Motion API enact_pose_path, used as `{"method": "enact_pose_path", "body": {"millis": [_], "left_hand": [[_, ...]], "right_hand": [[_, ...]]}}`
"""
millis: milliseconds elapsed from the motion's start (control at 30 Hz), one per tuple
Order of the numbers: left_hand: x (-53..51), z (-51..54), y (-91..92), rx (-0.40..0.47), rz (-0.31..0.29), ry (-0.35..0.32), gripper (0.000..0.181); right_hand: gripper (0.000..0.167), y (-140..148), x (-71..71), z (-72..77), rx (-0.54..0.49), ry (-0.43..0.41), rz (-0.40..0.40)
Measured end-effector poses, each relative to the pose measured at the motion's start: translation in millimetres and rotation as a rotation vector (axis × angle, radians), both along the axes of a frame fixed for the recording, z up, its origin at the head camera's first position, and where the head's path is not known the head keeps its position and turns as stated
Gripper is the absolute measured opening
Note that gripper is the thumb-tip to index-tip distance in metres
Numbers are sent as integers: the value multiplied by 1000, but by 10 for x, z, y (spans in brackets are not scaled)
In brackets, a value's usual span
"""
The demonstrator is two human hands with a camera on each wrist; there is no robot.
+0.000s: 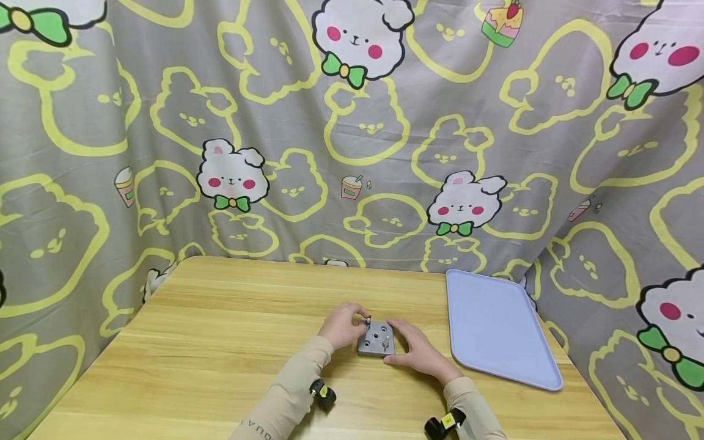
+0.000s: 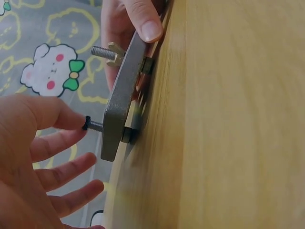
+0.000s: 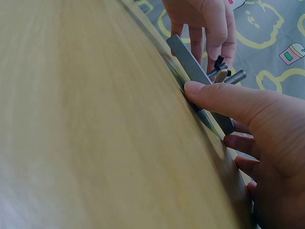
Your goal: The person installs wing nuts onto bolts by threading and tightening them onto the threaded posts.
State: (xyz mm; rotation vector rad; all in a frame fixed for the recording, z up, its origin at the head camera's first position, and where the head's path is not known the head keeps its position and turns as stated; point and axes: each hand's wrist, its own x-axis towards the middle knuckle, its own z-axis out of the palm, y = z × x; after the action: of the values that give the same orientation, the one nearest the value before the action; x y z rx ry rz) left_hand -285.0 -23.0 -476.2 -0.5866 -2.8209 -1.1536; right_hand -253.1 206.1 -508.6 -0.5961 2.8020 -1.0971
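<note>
A square grey metal plate [image 1: 376,349] with several holes lies at the middle of the table, bolt heads showing on its underside in the left wrist view. My left hand [image 1: 343,325] pinches a small black wing nut [image 2: 86,123] between thumb and index finger, at the end of a bolt [image 2: 96,126] standing up from the plate's far left corner. The other left fingers are spread. My right hand [image 1: 420,351] grips the plate's right side, thumb on the near edge, fingers towards the far edge. A brass wing nut [image 2: 114,54] sits on another bolt [image 2: 101,52] near the right hand.
A pale blue tray [image 1: 503,330] lies on the right side of the wooden table [image 1: 220,318], past the right hand. A patterned grey curtain [image 1: 297,122] hangs behind the table and along both sides. Each wrist wears a small black camera [image 1: 322,394].
</note>
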Motion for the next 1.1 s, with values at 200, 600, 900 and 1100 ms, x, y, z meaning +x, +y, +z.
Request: {"method": "enact_pose_path", "body": {"millis": [200, 600, 900, 1100], "left_hand": [[-14, -22, -3, 5, -3, -11, 18], [-11, 7, -33, 21, 80, 3, 9], [20, 21, -11, 21, 7, -7, 19], [30, 27, 2, -9, -30, 6, 23]], "right_hand": [[89, 0, -1, 0, 4, 1, -1], [89, -2, 0, 0, 0, 3, 4], [89, -1, 10, 10, -4, -3, 0], [89, -2, 8, 14, 1, 0, 3]]}}
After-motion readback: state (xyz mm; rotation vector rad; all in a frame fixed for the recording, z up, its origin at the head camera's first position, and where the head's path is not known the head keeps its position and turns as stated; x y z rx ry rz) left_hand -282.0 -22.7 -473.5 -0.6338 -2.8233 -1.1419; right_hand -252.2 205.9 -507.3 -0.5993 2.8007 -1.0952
